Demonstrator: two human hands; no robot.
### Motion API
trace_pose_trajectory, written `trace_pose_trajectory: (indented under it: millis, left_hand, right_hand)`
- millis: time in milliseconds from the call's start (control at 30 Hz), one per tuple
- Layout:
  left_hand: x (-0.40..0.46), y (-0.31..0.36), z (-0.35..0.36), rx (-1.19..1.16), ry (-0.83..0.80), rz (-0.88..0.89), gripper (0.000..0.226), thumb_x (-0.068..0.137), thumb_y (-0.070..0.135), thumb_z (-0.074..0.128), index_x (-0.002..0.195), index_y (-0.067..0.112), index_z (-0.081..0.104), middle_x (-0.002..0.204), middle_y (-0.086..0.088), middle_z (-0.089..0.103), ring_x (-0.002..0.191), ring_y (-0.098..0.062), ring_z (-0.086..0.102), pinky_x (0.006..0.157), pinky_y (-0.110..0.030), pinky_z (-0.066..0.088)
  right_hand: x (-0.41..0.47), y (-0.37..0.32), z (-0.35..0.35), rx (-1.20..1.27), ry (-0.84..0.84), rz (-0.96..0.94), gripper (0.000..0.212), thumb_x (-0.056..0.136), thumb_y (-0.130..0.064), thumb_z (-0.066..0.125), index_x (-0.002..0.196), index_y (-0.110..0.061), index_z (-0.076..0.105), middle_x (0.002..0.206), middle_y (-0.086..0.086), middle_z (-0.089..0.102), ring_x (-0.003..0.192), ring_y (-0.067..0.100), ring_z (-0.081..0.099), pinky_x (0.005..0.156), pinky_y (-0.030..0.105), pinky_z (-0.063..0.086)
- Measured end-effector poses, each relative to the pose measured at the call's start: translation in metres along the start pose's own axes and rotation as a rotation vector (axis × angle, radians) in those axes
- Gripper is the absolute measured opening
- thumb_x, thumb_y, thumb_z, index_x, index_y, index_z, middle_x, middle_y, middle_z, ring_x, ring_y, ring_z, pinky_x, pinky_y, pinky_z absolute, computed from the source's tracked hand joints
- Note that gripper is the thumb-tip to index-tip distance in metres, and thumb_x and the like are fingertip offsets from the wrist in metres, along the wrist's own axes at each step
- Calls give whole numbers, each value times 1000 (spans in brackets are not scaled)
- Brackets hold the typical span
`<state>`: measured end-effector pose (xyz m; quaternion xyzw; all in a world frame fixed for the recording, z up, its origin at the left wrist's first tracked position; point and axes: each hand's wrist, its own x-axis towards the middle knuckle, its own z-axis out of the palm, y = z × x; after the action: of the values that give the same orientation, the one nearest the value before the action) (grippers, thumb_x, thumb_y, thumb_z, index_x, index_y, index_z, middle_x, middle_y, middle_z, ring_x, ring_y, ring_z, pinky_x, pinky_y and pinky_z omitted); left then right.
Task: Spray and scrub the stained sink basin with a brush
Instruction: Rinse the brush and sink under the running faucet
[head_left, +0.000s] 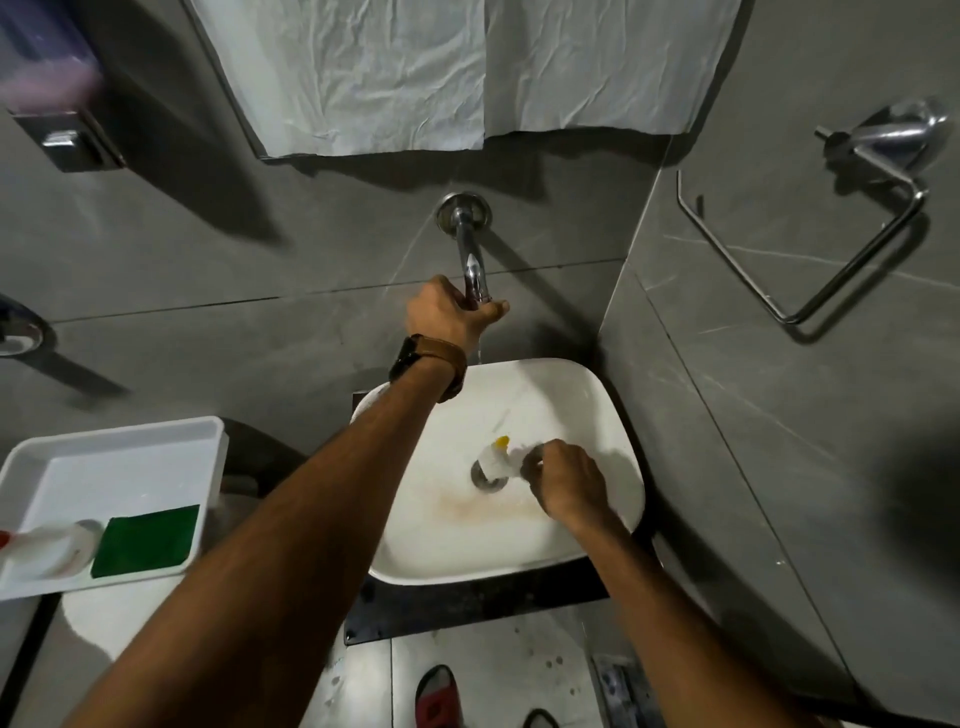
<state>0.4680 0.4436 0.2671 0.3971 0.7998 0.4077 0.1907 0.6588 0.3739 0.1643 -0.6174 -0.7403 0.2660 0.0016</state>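
Note:
The white sink basin (582, 415) sits low in the corner, with a brownish stain (467, 506) in front of the drain (488, 480). My left hand (447, 312) is closed around the end of the chrome wall tap (470, 254), and a thin stream of water falls below it. Inside the basin, my right hand (566, 483) grips a white brush with a yellow tip (496, 457), held just over the drain. A white spray bottle (49, 545) lies in the tray (130, 447) at the left.
A green scrub pad (148, 540) lies in the white tray beside the bottle. A chrome towel ring (810, 244) hangs on the right wall. Crumpled white paper (441, 67) covers the mirror above. A soap dispenser (52, 93) is at upper left. A red slipper (436, 696) is on the floor.

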Motion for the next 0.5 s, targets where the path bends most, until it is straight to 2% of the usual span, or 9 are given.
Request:
trace_pose_trajectory:
  millis: [100, 267, 400, 500]
  left_hand:
    - [-4, 1, 4, -5, 64, -10, 52, 54, 62, 83, 72, 28, 47, 64, 11, 55, 56, -1, 51, 44, -19, 31]
    - [-14, -16, 2, -160, 40, -6, 50, 56, 60, 82, 77, 25, 53, 71, 9, 62, 65, -5, 58, 57, -23, 46]
    - [-39, -53, -8, -190, 67, 17, 36, 74, 56, 72, 68, 25, 55, 64, 10, 61, 59, -6, 56, 58, -23, 46]
    - [-64, -95, -22, -187, 146, -84, 41, 89, 54, 53, 73, 17, 61, 70, 3, 68, 67, -15, 65, 65, -31, 52]
  right_hand:
    - [-9, 8, 13, -116, 76, -52, 19, 97, -32, 63, 107, -24, 76, 108, 7, 78, 102, 35, 73, 77, 35, 55]
    - [-11, 12, 17, -211, 33, -54, 18, 97, -17, 59, 106, -20, 74, 107, 8, 76, 98, 33, 74, 72, 34, 51]
    - [-12, 2, 18, -154, 9, -59, 17, 96, -17, 58, 103, -19, 74, 106, 7, 76, 98, 32, 73, 69, 32, 48]
    - [-16, -21, 23, -83, 3, -129, 21, 99, -28, 54, 102, -20, 73, 106, 6, 76, 98, 33, 72, 68, 30, 44]
